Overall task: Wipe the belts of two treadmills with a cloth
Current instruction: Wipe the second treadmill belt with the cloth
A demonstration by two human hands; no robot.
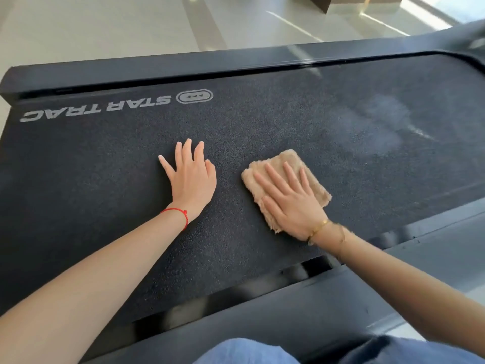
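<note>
Blue denim knees (244,352) fill the bottom centre of the frame, nearest the camera, just below the dark near side rail (262,311) of the treadmill; beyond the rail, the black textured belt (105,206) spans most of the picture. On it, right of centre, lies the tan fluffy cloth (309,166), folded to a rough square and flat on the belt; the right hand (291,200) presses down on it with fingers straight and spread, palm covering the cloth's lower part, a thin gold bracelet (319,228) at the wrist. Just beside it, at mid-frame, the left hand (190,177) rests flat on the bare belt, fingers extended and slightly splayed, holding nothing; a red string bracelet (179,215) circles that wrist. In the upper left of the belt, white lettering reading STAR TRAC (97,109) appears upside down beside an oval logo (194,96); a pale smudge (385,127) marks the belt at the upper right. Behind the far rail (157,67), along the top of the frame, glossy light floor (105,22) shows.
</note>
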